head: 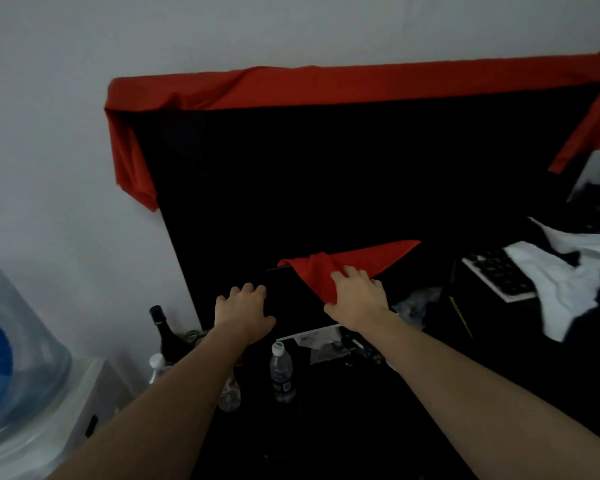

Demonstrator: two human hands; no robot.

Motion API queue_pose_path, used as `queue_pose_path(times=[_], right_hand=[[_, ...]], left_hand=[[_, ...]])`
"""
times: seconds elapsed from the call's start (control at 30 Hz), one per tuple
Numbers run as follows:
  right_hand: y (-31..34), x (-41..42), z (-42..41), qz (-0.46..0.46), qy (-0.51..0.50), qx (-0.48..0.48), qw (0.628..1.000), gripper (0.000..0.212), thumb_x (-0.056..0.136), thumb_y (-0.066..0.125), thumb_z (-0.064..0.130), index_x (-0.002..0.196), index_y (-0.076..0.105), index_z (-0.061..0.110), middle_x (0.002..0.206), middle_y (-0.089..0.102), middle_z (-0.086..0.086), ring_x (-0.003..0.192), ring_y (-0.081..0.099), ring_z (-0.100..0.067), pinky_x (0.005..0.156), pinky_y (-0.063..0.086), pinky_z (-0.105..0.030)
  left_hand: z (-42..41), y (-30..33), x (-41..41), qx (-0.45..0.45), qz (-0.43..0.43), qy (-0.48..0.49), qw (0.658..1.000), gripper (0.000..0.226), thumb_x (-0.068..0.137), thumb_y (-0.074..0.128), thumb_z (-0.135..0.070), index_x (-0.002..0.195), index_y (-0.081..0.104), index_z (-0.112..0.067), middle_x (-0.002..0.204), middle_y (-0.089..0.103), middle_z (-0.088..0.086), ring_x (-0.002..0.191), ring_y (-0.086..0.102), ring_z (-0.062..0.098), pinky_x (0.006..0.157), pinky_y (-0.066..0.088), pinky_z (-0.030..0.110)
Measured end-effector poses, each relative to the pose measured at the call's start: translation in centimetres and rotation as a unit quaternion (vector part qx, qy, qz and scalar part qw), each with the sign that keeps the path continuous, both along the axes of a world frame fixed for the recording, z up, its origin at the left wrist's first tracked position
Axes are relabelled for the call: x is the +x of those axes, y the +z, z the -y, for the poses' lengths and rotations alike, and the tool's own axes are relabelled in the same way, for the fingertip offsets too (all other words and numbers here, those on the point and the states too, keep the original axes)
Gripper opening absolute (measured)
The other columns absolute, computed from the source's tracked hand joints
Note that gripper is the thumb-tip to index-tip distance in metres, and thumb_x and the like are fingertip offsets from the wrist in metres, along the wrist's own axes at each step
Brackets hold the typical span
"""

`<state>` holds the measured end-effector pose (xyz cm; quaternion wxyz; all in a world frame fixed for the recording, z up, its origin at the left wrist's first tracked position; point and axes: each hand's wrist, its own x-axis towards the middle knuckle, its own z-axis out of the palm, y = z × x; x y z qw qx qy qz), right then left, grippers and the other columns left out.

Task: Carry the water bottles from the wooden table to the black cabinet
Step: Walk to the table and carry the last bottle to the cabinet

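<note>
Tall black cabinet [343, 185], draped red cloth [347, 265]. Both arms reaching at front. Left hand [245, 315] flat, fingers spread, empty. Right hand [357, 299] pressing cloth, fingers relaxed. Clear plastic water bottles [282, 374] upright below, near base. Best: hold cloth aside, keep bottles clear.

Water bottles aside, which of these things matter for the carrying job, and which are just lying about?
Part of the job:
water bottles
black cabinet
left hand
right hand

Just lying about:
red cloth, under the right hand
dark glass bottle
keyboard
water dispenser jug
</note>
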<state>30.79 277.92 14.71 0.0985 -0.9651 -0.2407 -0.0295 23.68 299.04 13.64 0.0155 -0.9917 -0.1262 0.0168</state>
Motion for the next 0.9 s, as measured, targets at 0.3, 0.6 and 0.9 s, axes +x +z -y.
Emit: queue_pose_path(times=[0.3, 0.6, 0.9], right_hand=[[2.6, -6.0, 6.0, -0.013, -0.132, -0.007, 0.991, 0.067, 0.087, 0.060, 0.046, 0.144, 0.037, 0.018, 0.146, 0.037, -0.010, 0.134, 0.033, -0.032, 0.104, 0.034, -0.051], [0.5, -19.2, 17.5, -0.042, -0.319, -0.010, 0.947, 0.064, 0.086, 0.057, 0.049, 0.140, 0.039, 0.020, 0.141, 0.041, -0.009, 0.130, 0.037, -0.033, 0.100, 0.037, -0.050], [-3.1, -35.8, 31.6, -0.064, -0.520, 0.022, 0.852, 0.059, 0.086, 0.056, 0.048, 0.136, 0.042, 0.021, 0.138, 0.043, -0.008, 0.129, 0.039, -0.031, 0.100, 0.037, -0.049]], left_hand=[[7.0, 3.4, -0.6, 0.012, 0.026, -0.100, 0.995, 0.056, 0.095, 0.058, -0.050, 0.141, 0.047, -0.021, 0.141, 0.049, 0.007, 0.132, 0.048, 0.031, 0.103, 0.043, 0.045], [19.1, -0.1, -6.8, -0.027, 0.036, -0.314, 0.948, 0.045, 0.094, 0.057, -0.043, 0.131, 0.049, -0.019, 0.131, 0.054, 0.006, 0.124, 0.051, 0.031, 0.095, 0.043, 0.043], [34.4, -3.1, -15.9, -0.025, -0.028, -0.442, 0.896, 0.048, 0.095, 0.057, -0.043, 0.137, 0.049, -0.022, 0.137, 0.053, 0.003, 0.127, 0.050, 0.028, 0.098, 0.044, 0.043]])
